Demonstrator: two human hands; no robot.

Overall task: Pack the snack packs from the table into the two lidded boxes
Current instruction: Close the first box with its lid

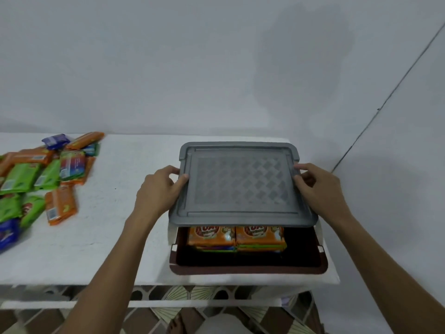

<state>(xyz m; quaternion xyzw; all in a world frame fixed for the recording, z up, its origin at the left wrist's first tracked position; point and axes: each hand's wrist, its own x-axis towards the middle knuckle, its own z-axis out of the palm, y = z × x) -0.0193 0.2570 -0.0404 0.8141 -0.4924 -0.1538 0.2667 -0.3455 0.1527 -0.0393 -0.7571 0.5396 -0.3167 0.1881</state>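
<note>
The packs (236, 237) already boxed sit low and centre in the frame: two orange ones side by side on top of a stack, with green and purple edges showing beneath. They lie in the box (245, 270), which has a brown rim and stands at the table's near right corner. Dark bare space shows in front of them and at both sides. How far back the stack runs is hidden.

Over the box you hold the grey lid (240, 186), which covers its far part and leaves the near part uncovered. Your left hand (159, 189) grips the lid's left edge, thumb on top and fingers curled under. Your right hand (322, 186) grips the right edge the same way.

This looks like closing. If so:
- Bring the lid toward you until its corners match the rim.
- Keep it level and lower it squarely.
- Press both sides down together so neither corner rides up.
- Check that no wrapper pokes above the rim first.

Whether the white edges under the lid's near corners belong to this box, I cannot tell.

The loose packs (43, 179), orange, green and blue, lie heaped at the left edge of the frame on the table (120, 237), well apart from the box.
</note>
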